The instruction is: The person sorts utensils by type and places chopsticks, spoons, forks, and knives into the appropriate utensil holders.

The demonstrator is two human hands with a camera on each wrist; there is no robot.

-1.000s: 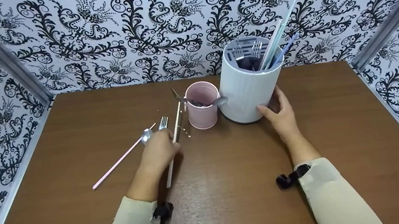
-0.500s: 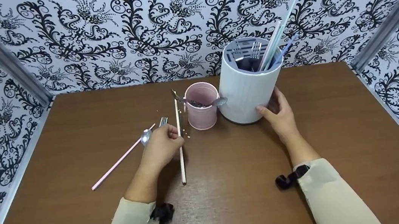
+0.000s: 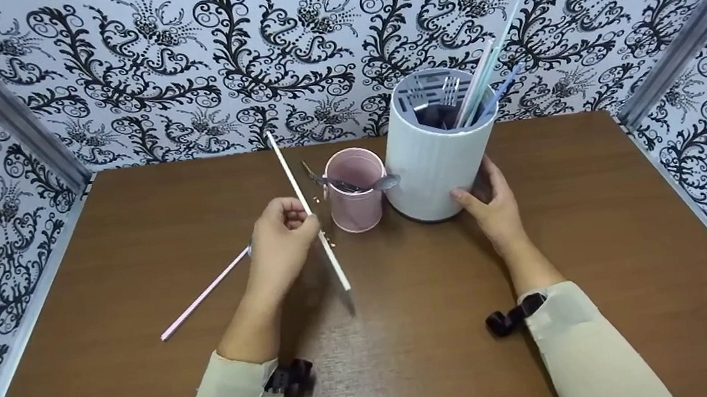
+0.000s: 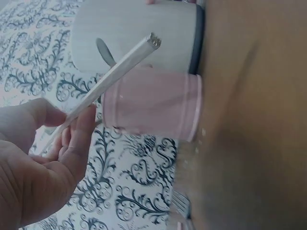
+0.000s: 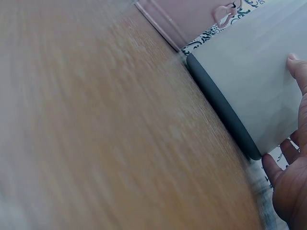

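My left hand (image 3: pixel 281 244) pinches a white chopstick (image 3: pixel 289 172) near its middle, between thumb and fingers. The chopstick slants above the table, its square end (image 4: pixel 152 42) toward the camera in the left wrist view. My right hand (image 3: pixel 497 218) grips the lower right side of a white utensil holder (image 3: pixel 434 168), thumb on the front and fingers round the side. Forks, chopsticks and other utensils stand in the holder's slotted top. Between the hands stands a pink cup (image 3: pixel 358 211) with a spoon (image 3: pixel 385 182) lying across its rim.
A pink chopstick (image 3: pixel 203 296) lies on the brown table (image 3: pixel 426 351) left of my left hand. A fork (image 4: pixel 181 203) rests on the tabletop, hidden behind that hand in the head view. Small crumbs (image 3: pixel 332 244) lie beside the cup. Patterned walls (image 3: pixel 177 78) close off the back and sides.
My left hand has lifted the white chopstick, and its upper end has swung left while its lower end swung right. The right hand and the holder have stayed in place.
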